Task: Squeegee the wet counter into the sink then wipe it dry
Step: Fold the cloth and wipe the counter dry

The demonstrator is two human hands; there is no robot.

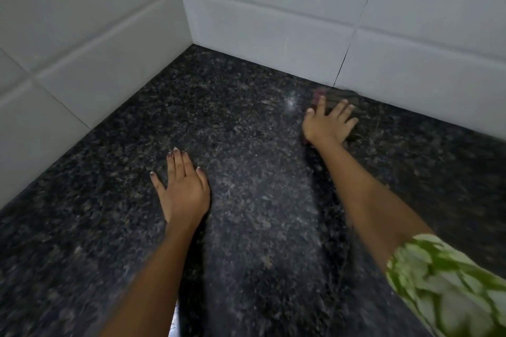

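The dark speckled granite counter (246, 172) fills the lower view and runs into a tiled corner. My right hand (327, 124) lies flat, fingers spread, pressing a dark cloth (339, 97) with a reddish edge onto the counter close to the back wall. The cloth is blurred and mostly hidden under the hand. My left hand (183, 189) rests palm down on the bare counter, fingers apart, holding nothing. No sink or squeegee is in view.
White glossy wall tiles (273, 22) close the counter at the back and on the left, meeting in a corner (193, 44). A green and white patterned sleeve (449, 290) covers my right upper arm.
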